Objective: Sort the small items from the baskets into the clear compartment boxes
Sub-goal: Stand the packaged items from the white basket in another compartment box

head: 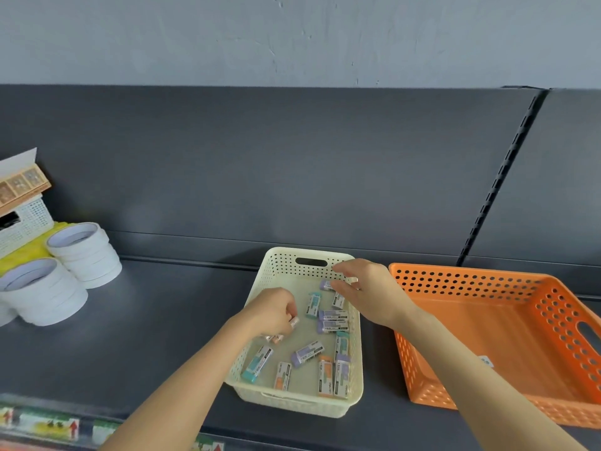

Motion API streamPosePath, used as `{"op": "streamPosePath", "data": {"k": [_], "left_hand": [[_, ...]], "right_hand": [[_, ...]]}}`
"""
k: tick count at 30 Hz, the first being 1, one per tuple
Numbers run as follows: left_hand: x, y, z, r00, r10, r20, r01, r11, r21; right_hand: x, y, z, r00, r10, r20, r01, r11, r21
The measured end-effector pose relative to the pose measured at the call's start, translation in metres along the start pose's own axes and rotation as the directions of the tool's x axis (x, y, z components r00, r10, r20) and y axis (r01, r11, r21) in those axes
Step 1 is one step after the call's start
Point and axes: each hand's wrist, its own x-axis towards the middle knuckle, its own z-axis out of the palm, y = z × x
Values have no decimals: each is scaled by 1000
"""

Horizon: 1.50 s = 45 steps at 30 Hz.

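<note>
Erasers (333, 326) lie loose in the cream basket (283, 266) near the shelf's (146, 336) front edge. The left hand (273, 310) pinches one at the left wall, and the right hand (364, 288) hangs spread over the far right corner. An orange basket (455, 284) stands just beside on the right and white tape rolls (81, 252) sit well apart at the left; the erasers wear teal, purple or orange sleeves.

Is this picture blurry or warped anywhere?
Head view: the wide lens tilts the slotted upright and stretches the tape rolls; the label strip at the bottom edge is smeared; the eraser in the left hand is blurred; lighting is soft.
</note>
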Motion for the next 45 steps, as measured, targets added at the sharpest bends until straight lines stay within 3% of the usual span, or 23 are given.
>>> {"op": "streamPosePath", "data": {"k": [5, 9, 13, 21, 28, 36, 40, 45], "left_hand": [[-6, 5, 7, 996, 61, 62, -53, 991, -121], [-11, 13, 16, 979, 81, 188, -54, 988, -144], [-15, 19, 21, 976, 76, 204, -87, 995, 45], [-18, 27, 30, 988, 69, 136, -95, 975, 201], [-21, 14, 14, 998, 9, -64, -22, 977, -212], [-45, 6, -5, 971, -58, -230, -104, 767, -633], [-54, 4, -9, 941, -129, -311, -141, 688, -712], [-65, -8, -16, 923, -136, -359, -188, 655, -732]], "right_hand": [[-1, 1, 2, 1000, -16, -6, 16, 1000, 16], [-5, 3, 1, 1000, -23, 4, 23, 1000, 14], [-9, 6, 0, 1000, -22, 6, 22, 1000, 6], [-12, 7, -4, 999, -34, 8, 34, 999, -1], [-15, 9, -8, 999, -40, 10, 40, 999, -20], [8, -7, 10, 985, -67, 161, 85, 990, -109], [31, -16, 35, 930, -22, 367, 139, 945, -297], [51, -14, 60, 850, 154, 504, 147, 849, -508]]}}
